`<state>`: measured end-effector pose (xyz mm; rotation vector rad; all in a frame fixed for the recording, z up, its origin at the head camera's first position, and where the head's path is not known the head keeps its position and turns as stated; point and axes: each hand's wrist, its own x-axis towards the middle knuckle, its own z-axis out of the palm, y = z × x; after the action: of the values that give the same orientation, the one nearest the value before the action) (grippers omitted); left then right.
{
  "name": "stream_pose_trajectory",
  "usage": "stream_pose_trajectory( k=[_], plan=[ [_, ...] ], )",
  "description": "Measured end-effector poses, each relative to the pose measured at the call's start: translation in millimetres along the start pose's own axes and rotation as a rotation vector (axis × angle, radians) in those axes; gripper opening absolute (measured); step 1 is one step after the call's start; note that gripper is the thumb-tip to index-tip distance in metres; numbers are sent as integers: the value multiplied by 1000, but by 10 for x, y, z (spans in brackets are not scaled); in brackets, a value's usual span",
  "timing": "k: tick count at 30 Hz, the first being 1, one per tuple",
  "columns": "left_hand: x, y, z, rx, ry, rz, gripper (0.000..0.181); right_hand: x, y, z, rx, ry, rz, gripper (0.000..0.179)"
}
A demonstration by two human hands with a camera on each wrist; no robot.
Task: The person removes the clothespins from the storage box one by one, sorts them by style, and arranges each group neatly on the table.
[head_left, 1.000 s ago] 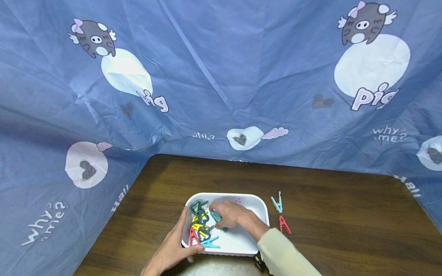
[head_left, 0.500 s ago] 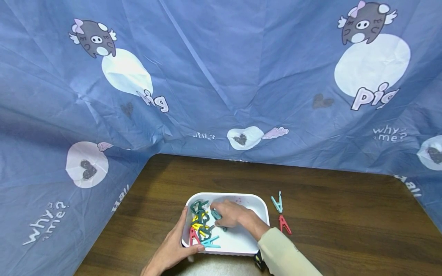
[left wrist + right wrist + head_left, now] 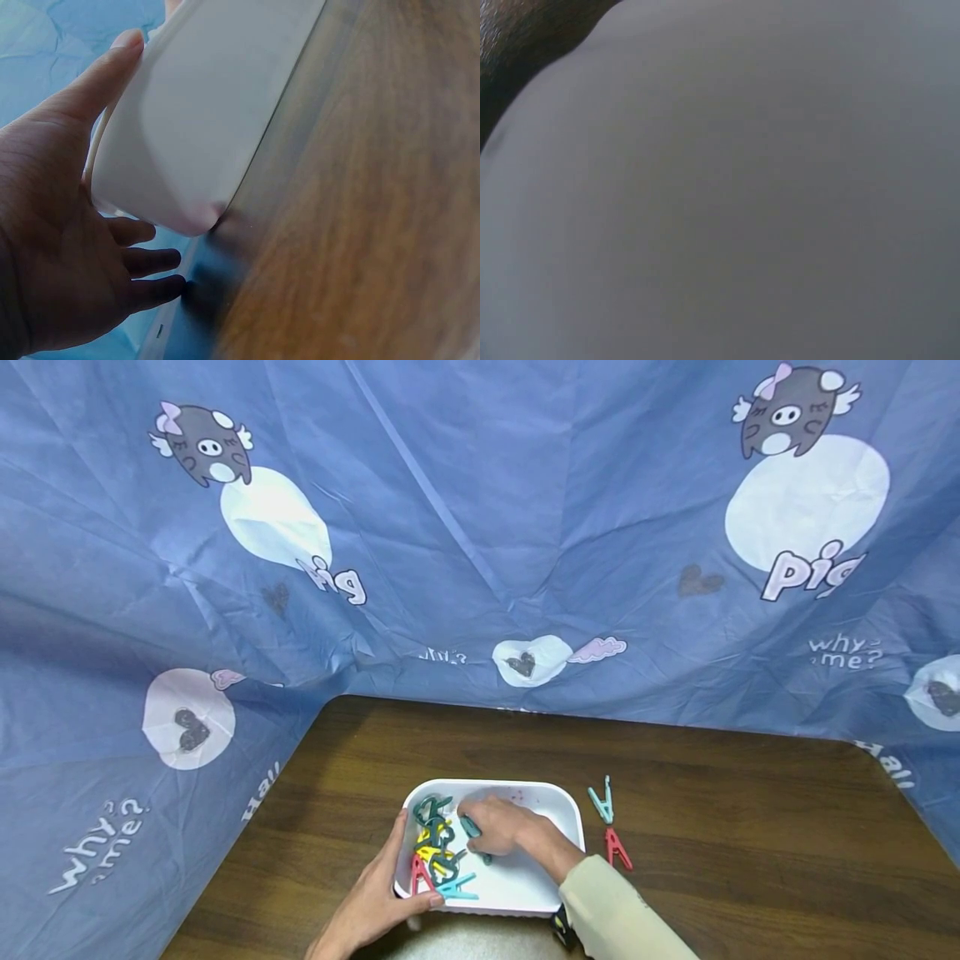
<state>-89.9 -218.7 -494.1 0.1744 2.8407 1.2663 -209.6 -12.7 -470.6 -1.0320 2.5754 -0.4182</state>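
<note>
A white plastic tray (image 3: pixel 517 893) stands near the front edge of the table. My left hand (image 3: pixel 371 893) holds its near left corner, thumb at the front rim and fingers along the left wall. In the left wrist view, the lower fingers (image 3: pixel 154 262) spread out beside the corner. Inside the tray, my right hand (image 3: pixel 498 827) pinches a dark green clip (image 3: pixel 470 827), partly hidden by the fingers. Left of it lie several dark green clips (image 3: pixel 431 808), yellow clips (image 3: pixel 426 854), a red clothespin (image 3: pixel 420 874) and a light blue clothespin (image 3: pixel 457 887).
Right of the tray, a light blue clothespin (image 3: pixel 603 802) and a red clothespin (image 3: pixel 615 848) lie on the brown wooden table (image 3: pixel 720 810). A small black object (image 3: pixel 561 928) shows by the right sleeve (image 3: pixel 618 906). A blue printed cloth (image 3: pixel 480 543) hangs behind and at the left.
The dark green clip in the right hand has turned slightly between the fingers. The left hand and tray have stayed in place.
</note>
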Motion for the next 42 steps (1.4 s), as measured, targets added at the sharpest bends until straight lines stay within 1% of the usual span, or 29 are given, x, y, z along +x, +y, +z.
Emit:
stream_pose_trajectory(
  k=[3, 10, 16, 25, 30, 36, 40, 42],
  plan=[
    [1, 1, 0, -7, -3, -7, 124, 0, 0, 1, -3, -2, 13, 37],
    [-2, -12, -1, -39, -14, -49, 124, 11, 0, -3, 9, -15, 32, 40],
    [4, -12, -7, -24, -10, -22, 124, 8, -5, -12, 17, -36, 35, 43],
    [3, -19, 3, -29, -8, -34, 124, 5, -2, -6, 26, -37, 54, 40],
    [6, -24, 7, -29, 5, -13, 123, 6, 6, -11, 32, -36, 51, 40],
    [3, -10, 5, -6, 11, 9, 123, -5, 10, -20, 46, -18, 33, 45],
    [6, -15, 5, -5, 4, 2, 123, -16, 11, -35, 59, -1, 20, 47],
    [8, -21, 4, -14, -6, -15, 123, -22, 12, -44, 73, 0, 24, 47]
  ],
)
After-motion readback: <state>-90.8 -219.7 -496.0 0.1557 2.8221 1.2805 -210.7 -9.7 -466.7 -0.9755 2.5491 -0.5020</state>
